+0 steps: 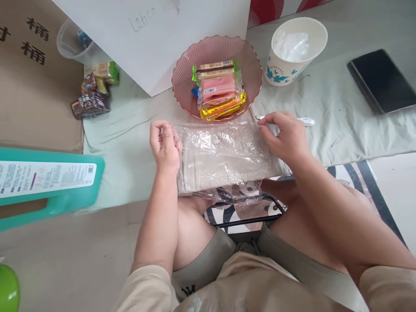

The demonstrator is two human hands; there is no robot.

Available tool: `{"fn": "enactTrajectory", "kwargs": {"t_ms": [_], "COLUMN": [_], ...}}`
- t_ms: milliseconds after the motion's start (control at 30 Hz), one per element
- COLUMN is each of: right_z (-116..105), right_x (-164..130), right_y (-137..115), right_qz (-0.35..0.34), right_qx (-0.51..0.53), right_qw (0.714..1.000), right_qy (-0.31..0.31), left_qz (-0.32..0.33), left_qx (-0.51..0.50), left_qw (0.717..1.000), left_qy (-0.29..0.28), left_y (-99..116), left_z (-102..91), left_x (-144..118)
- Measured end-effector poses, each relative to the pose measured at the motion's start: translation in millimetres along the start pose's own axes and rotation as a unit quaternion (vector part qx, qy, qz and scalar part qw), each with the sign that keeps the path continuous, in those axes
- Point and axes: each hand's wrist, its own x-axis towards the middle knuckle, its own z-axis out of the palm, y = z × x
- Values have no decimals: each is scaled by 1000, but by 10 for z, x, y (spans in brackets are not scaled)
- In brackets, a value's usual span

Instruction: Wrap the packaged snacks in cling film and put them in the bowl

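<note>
A sheet of clear plastic film lies over the cloth at the near edge and droops a little past it. My left hand is closed at the film's upper left corner, fingers curled in. At the upper right corner my right hand pinches the film between thumb and fingers. Just beyond the film stands a pink scalloped bowl with several wrapped snacks in it. A white utility knife lies partly hidden behind my right hand.
Right of the bowl stand a paper cup with clear plastic inside and a black phone. On the left are wrapped snacks, a clear tub, a cardboard box and a teal jug. A white box stands behind.
</note>
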Motion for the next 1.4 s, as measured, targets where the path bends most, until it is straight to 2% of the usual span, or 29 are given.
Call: {"fn": "enactTrajectory", "kwargs": {"t_ms": [133,267,367,467,600,733,833,1033,1200,1333,1400], "right_z": [-35,-30,22,103,170,128,72,43,46,47,60], "right_x": [-12,-52,-88,-109,-66,7,19,-20,-4,23,31], "right_y": [-66,25,159,204,44,-169,-243,-203,-131,-110,-122], "right_qz": [24,23,37,47,91,153,149,119,62,96,118], "right_qx": [52,222,285,272,305,291,255,206,209,224,241], "right_qw": [998,971,956,961,946,944,955,965,965,956,950], "right_qy": [36,83,57,-10,-58,-19,35,110,147,164,158], "left_qz": [28,33,10,-20,-44,-49,-38,27,60,92,83], "left_qx": [9,-11,-39,-63,-106,-92,-34,-45,-12,-75,-94], "left_qw": [999,999,998,996,992,992,995,997,995,991,991], "left_qy": [24,38,53,61,56,65,82,55,76,57,43], "left_y": [-32,-4,53,101,120,102,69,28,-22,-117,-140], "left_z": [-13,-13,-13,-7,24,51,46,11,-30,-78,-90], "left_x": [8,19,31,49,65,79,93,83,120,153,144]}}
